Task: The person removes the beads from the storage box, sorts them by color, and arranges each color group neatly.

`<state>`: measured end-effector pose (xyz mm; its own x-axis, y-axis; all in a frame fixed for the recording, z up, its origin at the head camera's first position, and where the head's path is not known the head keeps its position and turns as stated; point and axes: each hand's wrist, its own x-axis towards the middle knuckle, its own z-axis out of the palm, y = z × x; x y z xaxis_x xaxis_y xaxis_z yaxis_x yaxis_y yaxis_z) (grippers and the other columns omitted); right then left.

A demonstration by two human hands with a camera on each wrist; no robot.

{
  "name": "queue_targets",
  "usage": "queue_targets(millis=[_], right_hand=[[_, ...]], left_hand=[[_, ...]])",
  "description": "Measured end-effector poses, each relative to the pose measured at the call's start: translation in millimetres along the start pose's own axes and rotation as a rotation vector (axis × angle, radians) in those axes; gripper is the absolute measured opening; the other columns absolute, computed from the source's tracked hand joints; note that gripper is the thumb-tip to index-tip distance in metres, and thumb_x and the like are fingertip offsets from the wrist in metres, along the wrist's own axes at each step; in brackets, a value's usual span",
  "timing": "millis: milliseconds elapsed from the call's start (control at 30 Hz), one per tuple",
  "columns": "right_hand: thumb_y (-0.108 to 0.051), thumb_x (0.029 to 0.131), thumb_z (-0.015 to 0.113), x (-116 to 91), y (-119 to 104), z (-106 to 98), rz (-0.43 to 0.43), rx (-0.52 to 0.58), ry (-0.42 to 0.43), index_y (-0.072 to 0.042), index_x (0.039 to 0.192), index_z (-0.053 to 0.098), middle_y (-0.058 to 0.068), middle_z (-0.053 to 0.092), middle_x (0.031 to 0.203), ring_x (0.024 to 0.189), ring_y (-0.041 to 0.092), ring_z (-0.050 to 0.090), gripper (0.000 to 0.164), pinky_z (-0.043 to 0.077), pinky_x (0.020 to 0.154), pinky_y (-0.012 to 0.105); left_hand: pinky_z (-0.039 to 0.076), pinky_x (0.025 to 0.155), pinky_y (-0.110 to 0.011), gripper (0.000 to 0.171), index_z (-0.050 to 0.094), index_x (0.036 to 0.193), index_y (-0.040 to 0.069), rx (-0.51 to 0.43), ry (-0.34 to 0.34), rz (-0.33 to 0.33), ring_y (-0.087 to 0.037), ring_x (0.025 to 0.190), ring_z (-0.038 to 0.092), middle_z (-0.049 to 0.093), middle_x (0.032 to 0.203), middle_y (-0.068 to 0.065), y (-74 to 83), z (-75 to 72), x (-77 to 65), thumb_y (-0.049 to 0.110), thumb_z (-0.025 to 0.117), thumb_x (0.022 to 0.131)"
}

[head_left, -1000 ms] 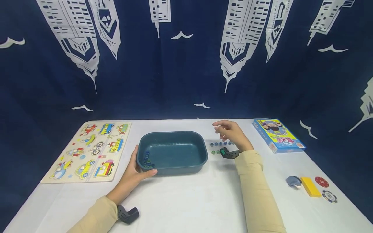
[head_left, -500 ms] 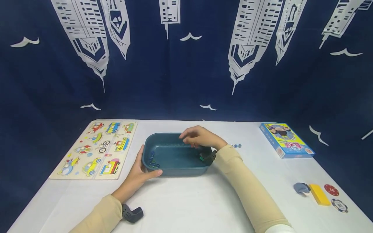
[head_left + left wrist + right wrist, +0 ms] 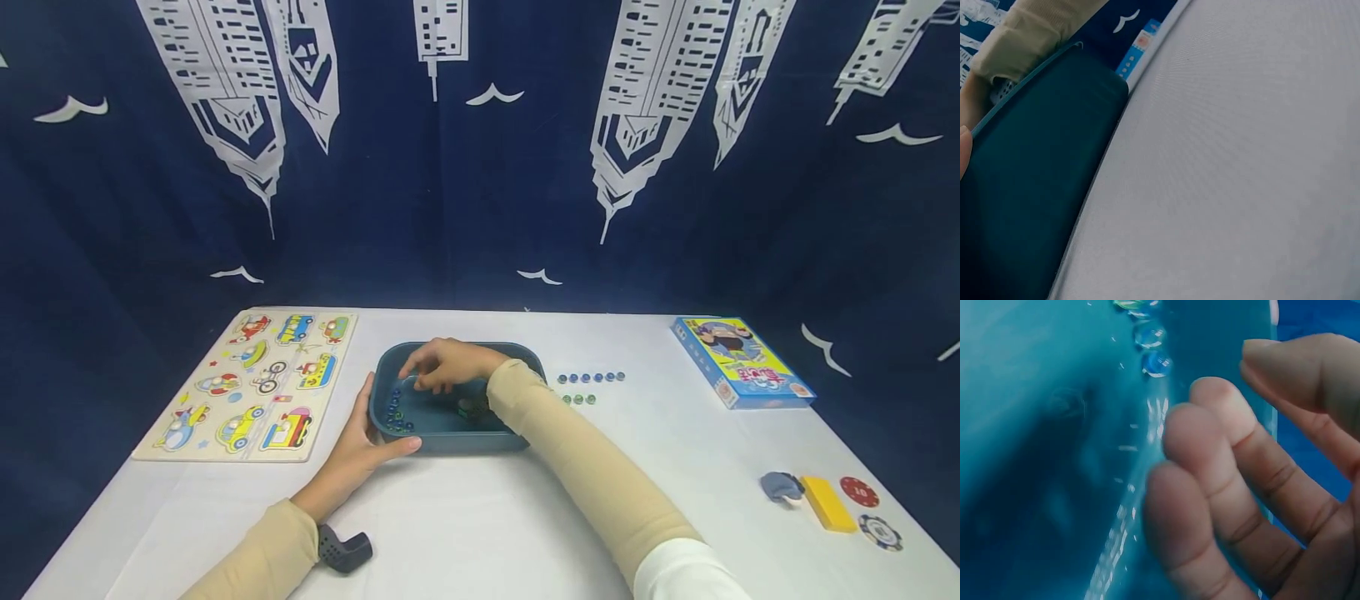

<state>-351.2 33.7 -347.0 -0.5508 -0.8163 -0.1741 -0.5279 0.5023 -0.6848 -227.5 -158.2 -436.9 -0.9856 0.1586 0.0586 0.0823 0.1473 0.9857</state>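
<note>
A dark teal plastic basin stands on the white table. My left hand holds its left end, thumb on the near rim and the other fingers along the outer wall. Several blue and green glass marbles lie along the basin's left side. Over the basin's inside is my right hand, its fingers loosely bent. The right wrist view shows nothing between the thumb and fingertips; a faint round blur lies on the basin floor there. Right of the basin, blue marbles form a row behind a shorter row of green marbles.
A wooden vehicle puzzle board lies at the left. At the back right is a blue and yellow game box. A small grey-blue object, a yellow block and two poker chips lie near the right edge.
My right hand has moved left from above the marble rows to over the basin's left part, uncovering the rows. My left hand keeps its hold on the basin. The head view has shifted slightly.
</note>
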Motion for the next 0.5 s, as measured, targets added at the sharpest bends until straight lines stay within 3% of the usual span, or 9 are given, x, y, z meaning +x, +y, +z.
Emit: queue_targets(millis=[300, 500], right_hand=[[-0.005, 0.094, 0.066, 24, -5, 17, 0.090, -0.066, -0.026, -0.009, 0.125, 0.068, 0.003, 0.071, 0.090, 0.073, 0.018, 0.067, 0.031, 0.059, 0.064, 0.027], [-0.002, 0.091, 0.068, 33, -9, 22, 0.125, -0.171, 0.021, -0.010, 0.112, 0.072, 0.002, 0.070, 0.082, 0.067, 0.015, 0.065, 0.023, 0.058, 0.061, 0.025]], left_hand=[[0.002, 0.124, -0.048, 0.124, -0.008, 0.160, 0.021, -0.022, -0.007, 0.009, -0.026, 0.154, -0.003, -0.001, 0.168, -0.003, 0.5, 1.6, -0.4, 0.023, 0.085, 0.079], [0.001, 0.124, -0.048, 0.124, -0.008, 0.160, 0.021, -0.018, -0.001, 0.012, -0.027, 0.154, -0.002, 0.001, 0.168, -0.004, 1.5, 1.4, -0.4, 0.023, 0.085, 0.078]])
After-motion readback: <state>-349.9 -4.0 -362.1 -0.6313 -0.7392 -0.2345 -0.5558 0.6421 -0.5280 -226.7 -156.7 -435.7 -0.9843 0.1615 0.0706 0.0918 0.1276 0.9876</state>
